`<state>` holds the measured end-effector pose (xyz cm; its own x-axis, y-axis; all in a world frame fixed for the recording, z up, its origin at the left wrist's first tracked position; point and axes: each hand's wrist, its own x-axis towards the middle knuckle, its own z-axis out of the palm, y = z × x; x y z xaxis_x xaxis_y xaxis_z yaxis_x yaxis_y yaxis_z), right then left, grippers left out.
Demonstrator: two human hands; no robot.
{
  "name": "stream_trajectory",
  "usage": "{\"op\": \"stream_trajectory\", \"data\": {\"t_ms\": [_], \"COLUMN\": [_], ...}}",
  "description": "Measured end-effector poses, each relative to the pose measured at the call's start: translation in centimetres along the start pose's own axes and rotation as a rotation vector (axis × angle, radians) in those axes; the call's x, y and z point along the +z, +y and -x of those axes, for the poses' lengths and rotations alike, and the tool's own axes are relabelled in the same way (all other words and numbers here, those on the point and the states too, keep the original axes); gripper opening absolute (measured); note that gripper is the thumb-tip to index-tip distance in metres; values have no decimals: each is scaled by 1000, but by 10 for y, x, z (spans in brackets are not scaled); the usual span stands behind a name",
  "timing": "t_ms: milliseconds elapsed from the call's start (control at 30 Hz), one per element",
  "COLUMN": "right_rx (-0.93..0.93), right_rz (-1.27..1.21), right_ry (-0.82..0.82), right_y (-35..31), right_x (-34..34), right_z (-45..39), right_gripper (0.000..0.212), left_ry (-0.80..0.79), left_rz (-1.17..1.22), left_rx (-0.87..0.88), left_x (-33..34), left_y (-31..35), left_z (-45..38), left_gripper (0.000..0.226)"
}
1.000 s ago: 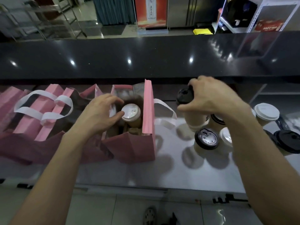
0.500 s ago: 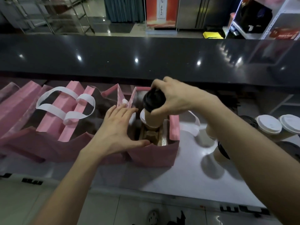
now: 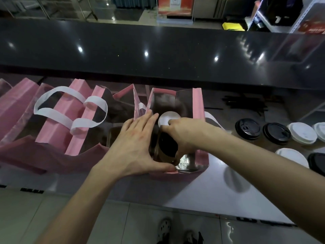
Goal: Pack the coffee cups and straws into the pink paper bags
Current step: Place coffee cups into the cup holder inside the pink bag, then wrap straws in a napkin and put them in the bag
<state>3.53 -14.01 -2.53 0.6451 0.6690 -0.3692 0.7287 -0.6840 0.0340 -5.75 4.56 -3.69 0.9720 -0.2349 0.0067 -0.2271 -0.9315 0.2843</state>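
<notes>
No legible writing on lids or bags. Right hand (image 3: 184, 132) curled round a black-lidded coffee cup (image 3: 168, 144) inside the open pink paper bag (image 3: 197, 124), beside a white-lidded cup (image 3: 167, 118). Left hand (image 3: 135, 145) spread flat, bracing the bag's left wall. More lidded cups (image 3: 274, 132) standing right on the counter (image 3: 211, 187).

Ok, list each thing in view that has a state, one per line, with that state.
Open pink paper bag: upright, mouth spread open.
White-lidded paper cup: upright inside that bag, lid on.
Black-lidded paper cup: inside the bag, gripped from above.
Left hand: fingers straight, pressing the bag's left wall.
Right hand: curled round the black-lidded cup.
Pink bags on the left: open, white handles flopped over.
Cups on the counter: upright, lidded.
</notes>
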Motion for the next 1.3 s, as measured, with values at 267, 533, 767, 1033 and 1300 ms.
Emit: {"op": "stream_trajectory", "data": {"t_ms": [267,533,767,1033,1300], "right_rx": [-33,-24,49,421,753], "right_rz": [95,78,-349,-575,-603], "right_ry": [-44,-65,375,729,633], "right_y": [-12,-9,28,118,218], "right_x": [21,13,-37,-2,85], "right_z": [-7,-2,51,144,250], "right_gripper": [86,91,29,25,14], "left_ry": [-8,11,191,147,83], "left_rz": [-11,34,35,55,-76], "left_rx": [9,14,77,234,374], "left_x": [-2,-6,-18,-33,-3], "left_y": [1,4,13,93,207], "left_z": [3,4,-15,-79,-153], "left_gripper": [151,134,66,50,56]}}
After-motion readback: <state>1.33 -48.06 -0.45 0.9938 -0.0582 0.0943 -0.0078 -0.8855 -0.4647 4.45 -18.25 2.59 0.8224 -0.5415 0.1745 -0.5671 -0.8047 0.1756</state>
